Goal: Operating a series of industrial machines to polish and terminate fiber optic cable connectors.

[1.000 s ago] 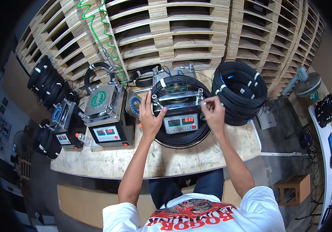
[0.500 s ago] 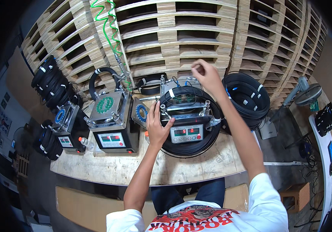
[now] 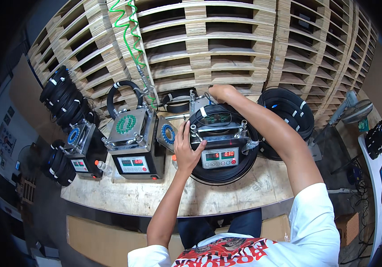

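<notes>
A bench-top machine with a red digital display (image 3: 219, 157) stands in front of me, a coil of black cable (image 3: 244, 171) looped around it. My left hand (image 3: 188, 147) lies against its left front corner, fingers stretched upward and thumb apart on the front edge. Over the machine's back part reaches my right hand (image 3: 221, 92), near a metal plate (image 3: 198, 103); its fingers point down and away, hidden from sight. Metal posts with knobs (image 3: 241, 129) rise from the machine's front bar. A thin cable loop with a white tie (image 3: 203, 110) lies across its top.
To the left stand a similar machine with a green ring fixture (image 3: 125, 124) and a smaller one with a blue ring (image 3: 73, 136). Cable coils (image 3: 288, 100) sit at the right. A small bottle with an orange cap (image 3: 103, 166) stands between machines. Wooden pallets (image 3: 195, 44) rise behind.
My right hand has come down and slightly left, from raised above the machine to its back part. My left hand stays at the corner. The display reading has changed.
</notes>
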A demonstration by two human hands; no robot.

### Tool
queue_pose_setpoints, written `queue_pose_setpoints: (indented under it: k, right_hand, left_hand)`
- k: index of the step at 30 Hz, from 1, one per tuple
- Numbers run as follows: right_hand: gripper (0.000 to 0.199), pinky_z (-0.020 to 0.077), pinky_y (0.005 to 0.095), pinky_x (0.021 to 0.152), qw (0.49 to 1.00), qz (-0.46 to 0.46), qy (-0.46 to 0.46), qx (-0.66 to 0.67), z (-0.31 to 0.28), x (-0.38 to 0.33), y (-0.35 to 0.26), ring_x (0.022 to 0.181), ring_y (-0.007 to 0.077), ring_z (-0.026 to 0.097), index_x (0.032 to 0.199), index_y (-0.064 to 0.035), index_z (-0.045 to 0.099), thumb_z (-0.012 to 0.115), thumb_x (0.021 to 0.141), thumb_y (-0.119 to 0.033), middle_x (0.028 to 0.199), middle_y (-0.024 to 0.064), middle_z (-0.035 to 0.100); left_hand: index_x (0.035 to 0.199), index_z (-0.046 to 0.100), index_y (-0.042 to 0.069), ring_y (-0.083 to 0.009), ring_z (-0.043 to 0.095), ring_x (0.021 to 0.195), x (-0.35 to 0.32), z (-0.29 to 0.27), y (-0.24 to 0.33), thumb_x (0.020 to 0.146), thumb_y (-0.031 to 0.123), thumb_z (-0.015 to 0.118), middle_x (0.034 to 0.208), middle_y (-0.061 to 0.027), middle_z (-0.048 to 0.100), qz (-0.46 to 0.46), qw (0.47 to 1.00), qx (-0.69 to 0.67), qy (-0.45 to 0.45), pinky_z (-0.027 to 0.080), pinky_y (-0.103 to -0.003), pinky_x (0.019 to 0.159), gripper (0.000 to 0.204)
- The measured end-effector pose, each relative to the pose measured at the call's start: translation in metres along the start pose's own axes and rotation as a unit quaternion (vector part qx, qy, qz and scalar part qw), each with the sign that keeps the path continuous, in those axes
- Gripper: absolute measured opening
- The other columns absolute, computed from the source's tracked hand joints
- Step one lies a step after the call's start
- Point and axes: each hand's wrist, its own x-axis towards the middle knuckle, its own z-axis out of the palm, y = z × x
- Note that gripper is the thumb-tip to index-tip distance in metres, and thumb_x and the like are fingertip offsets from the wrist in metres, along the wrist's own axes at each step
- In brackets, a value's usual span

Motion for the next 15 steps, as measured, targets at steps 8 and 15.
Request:
queue_pose_setpoints:
  k: [8, 15]
  right_hand:
    - [0.027, 0.0565, 0.0439, 0.068, 0.987, -0.021, -0.138, -0.076, -0.02, 0.004, 0.037, 0.085, 0.0304, 0.071, 0.103, -0.0006, 0.068, 0.072, 0.077, -0.004, 0.095, 0.0205, 0.072]
    - [0.022, 0.0494, 0.046, 0.073, 0.933, -0.131, 0.263, 0.209, 0.017, -0.088, 0.025, 0.086, 0.0395, 0.065, 0.099, 0.0013, 0.054, 0.069, 0.088, -0.01, 0.089, 0.0225, 0.067]
  left_hand:
    - [0.146, 0.044, 0.006, -0.0391, 0.047, 0.13, 0.002, 0.013, 0.012, 0.082, 0.043, 0.073, 0.145, -0.0191, 0.047, 0.014, 1.0, -0.015, -0.013, 0.035, -0.047, 0.109, 0.08]
    - [0.124, 0.063, -0.001, -0.0344, 0.062, 0.112, 0.028, -0.02, 0.0, 0.101, 0.032, 0.052, 0.123, -0.0222, 0.064, -0.066, 0.984, -0.155, -0.05, 0.045, -0.04, 0.098, 0.041]
